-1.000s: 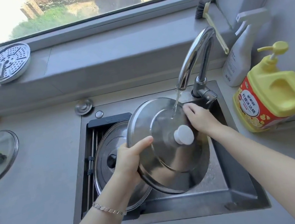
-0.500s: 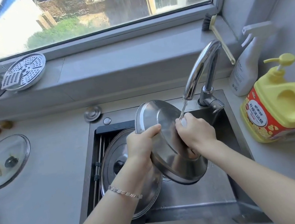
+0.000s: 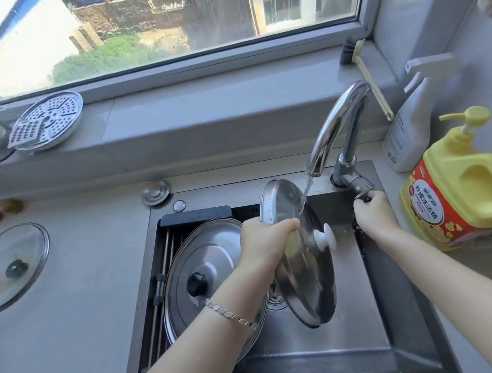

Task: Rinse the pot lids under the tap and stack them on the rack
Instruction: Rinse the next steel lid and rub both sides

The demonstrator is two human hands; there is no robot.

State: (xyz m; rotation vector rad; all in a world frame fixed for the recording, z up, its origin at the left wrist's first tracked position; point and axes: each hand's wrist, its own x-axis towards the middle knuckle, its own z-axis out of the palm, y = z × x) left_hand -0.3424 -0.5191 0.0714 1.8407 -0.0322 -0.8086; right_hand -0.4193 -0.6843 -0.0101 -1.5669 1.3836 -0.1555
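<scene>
Over the sink [image 3: 324,349], closest to the person, hangs the lower rim of the steel lid [image 3: 308,282]. It stands almost on edge. Its long axis runs from that near low rim up and away to the far rim under the spout. The domed top and white knob [image 3: 324,237] face right, toward the right hand [image 3: 373,215].

The left hand [image 3: 265,240] grips the lid's left edge about halfway up, thumb laid across the dome and fingers hidden behind. Left of this hand, and partly under its forearm, the larger lid [image 3: 204,255] with a black knob lies on the rack [image 3: 160,261]. Further left, a glass lid [image 3: 6,267] lies on the bench [image 3: 70,337].

Just beyond the left hand, water [image 3: 304,195] from the tap [image 3: 337,123] strikes the upper dome. To the right, the right hand curls its fingers round the tap lever [image 3: 360,187], apart from the lid. A yellow soap bottle [image 3: 465,184] stands to its right.

Half a second ago both hands held the lid and its knob was out of sight. The right hand has since let go and moved to the lever, and the lid has turned its knob side rightward.
</scene>
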